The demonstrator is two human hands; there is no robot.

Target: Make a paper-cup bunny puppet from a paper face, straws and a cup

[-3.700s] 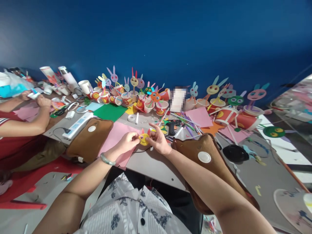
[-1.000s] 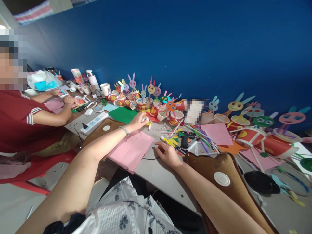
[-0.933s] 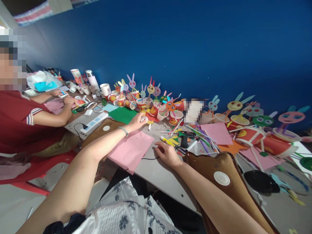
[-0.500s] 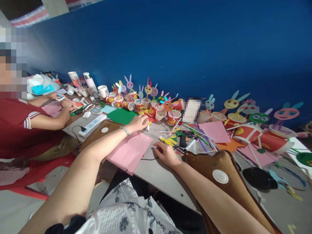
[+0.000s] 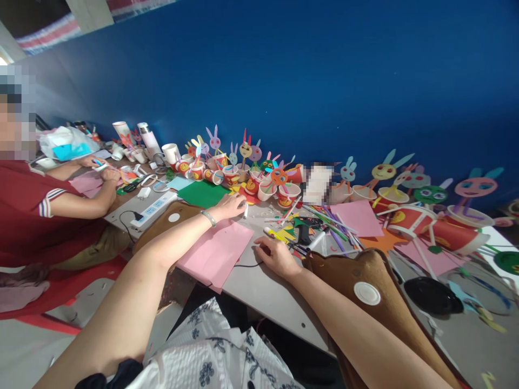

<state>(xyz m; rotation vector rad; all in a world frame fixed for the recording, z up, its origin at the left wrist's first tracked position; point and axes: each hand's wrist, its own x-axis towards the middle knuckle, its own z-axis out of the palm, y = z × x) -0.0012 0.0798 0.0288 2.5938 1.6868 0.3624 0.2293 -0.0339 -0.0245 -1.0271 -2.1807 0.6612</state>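
My left hand, with a bangle at the wrist, reaches over the back of the pink paper. Its fingers are bent and closed, and a small white cylinder shows at the fingertips; its exact kind is unclear. My right hand rests on the table at the paper's right, thumb and forefinger slightly apart, with nothing visible between them. Just behind its knuckles lies a yellow marker. Yellow paper scraps and a black glue gun are close by.
Paper cups with rabbit figures line the blue wall. Brown cushions lie beside my forearms. Green paper, a power strip and a black dish are on the table. A co-worker in red sits left.
A small yellow piece by my left fingertips no longer shows. My left hand has barely shifted, and my right hand stays in place. The view has moved slightly.
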